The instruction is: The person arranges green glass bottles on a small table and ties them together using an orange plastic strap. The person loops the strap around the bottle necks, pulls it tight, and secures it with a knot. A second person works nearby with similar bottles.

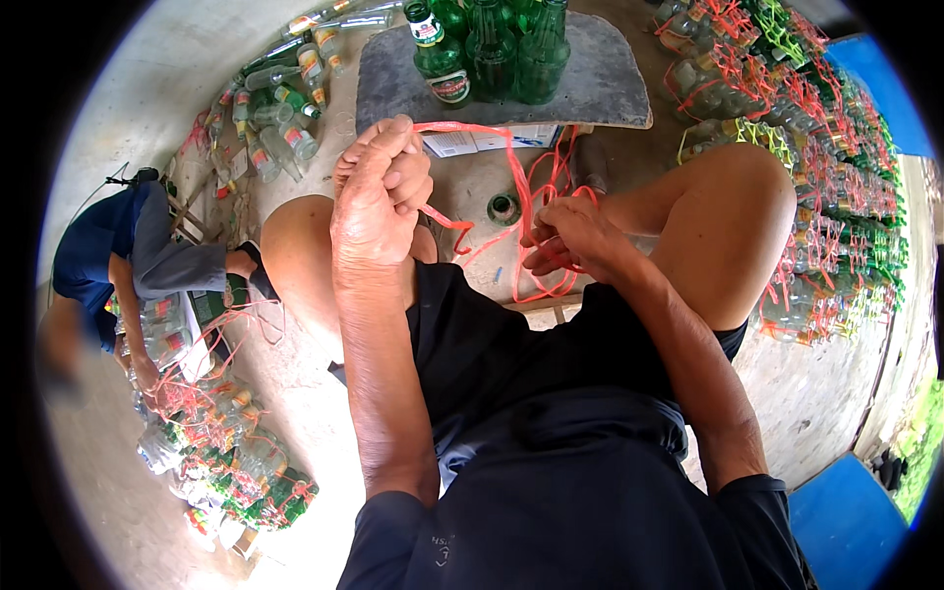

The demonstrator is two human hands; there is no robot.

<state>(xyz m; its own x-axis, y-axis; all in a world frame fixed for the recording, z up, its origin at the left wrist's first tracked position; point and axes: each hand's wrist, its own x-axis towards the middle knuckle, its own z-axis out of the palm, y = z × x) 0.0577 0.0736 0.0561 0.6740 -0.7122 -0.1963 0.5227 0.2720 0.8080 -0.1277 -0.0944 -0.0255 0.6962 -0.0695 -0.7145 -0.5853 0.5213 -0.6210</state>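
A: Blue cloth at the far left, well away from the left hand: another person point(108, 256) bends over a heap of tied bottles point(231, 472) on the concrete floor point(295, 393); that heap lies low and to the left of the wearer's left forearm.

B: And the left hand point(379, 197) itself?

A: Raised above the left knee point(295, 256), fingers curled in a loose fist, pinching the red plastic string point(516, 187) at the fingertips; the string runs from there up and to the right, then loops down toward the other hand.

B: What sits between the hands?

A: A single green bottle point(502, 207) stands on the floor, seen from above, just left of the right hand; strands of the string hang around it.

B: The right hand point(570, 241)?

A: Lower, resting by the right knee point(733, 216), fingers bent and closed on the string's loops; which fingers do the gripping I cannot tell.

B: Beyond the hands?

A: A grey board point(600, 84) with a cluster of green glass bottles point(492, 44) standing on it; loose clear bottles point(280, 108) lie to its left.

B: Far right?

A: Rows of bundled bottles point(836, 177) laced with red and yellow string, well beyond the right knee; a blue sheet point(846, 521) low beside the right forearm.
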